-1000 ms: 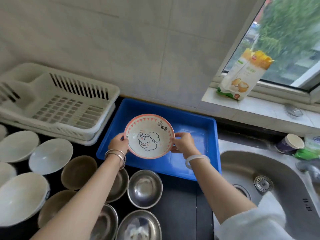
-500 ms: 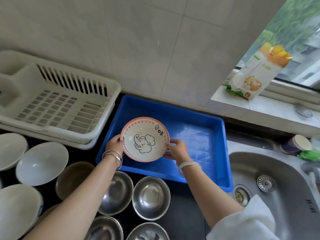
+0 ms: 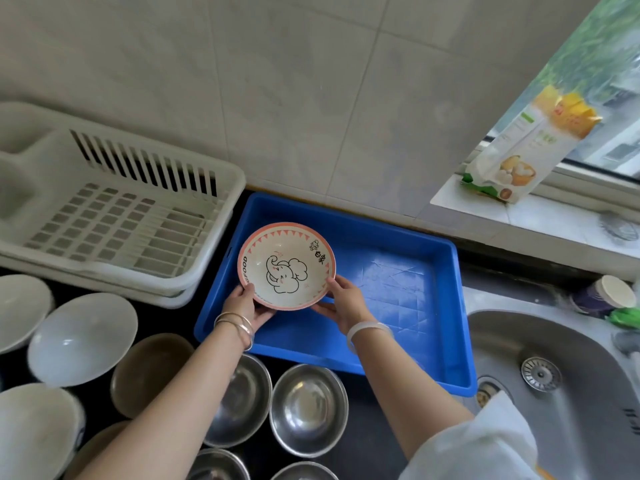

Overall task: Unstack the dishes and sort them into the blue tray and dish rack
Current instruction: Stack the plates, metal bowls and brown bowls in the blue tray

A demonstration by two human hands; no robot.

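A pink-rimmed bowl with an elephant drawing [image 3: 286, 265] is held over the left part of the blue tray [image 3: 398, 278]. My left hand [image 3: 247, 303] grips its lower left rim and my right hand [image 3: 343, 298] grips its lower right rim. Whether the bowl touches the tray floor I cannot tell. The white dish rack [image 3: 114, 216] stands to the left of the tray, with nothing in it.
Several steel bowls [image 3: 308, 408], brown bowls [image 3: 149, 374] and white bowls [image 3: 81, 337] crowd the dark counter in front. A steel sink [image 3: 561, 382] lies to the right. A food packet [image 3: 519, 147] leans on the window sill, and a cup [image 3: 604, 296] sits behind the sink.
Both hands have carried the elephant bowl a little left and lower over the tray's left part. The camera has tilted, so the scene shifts in the frame.
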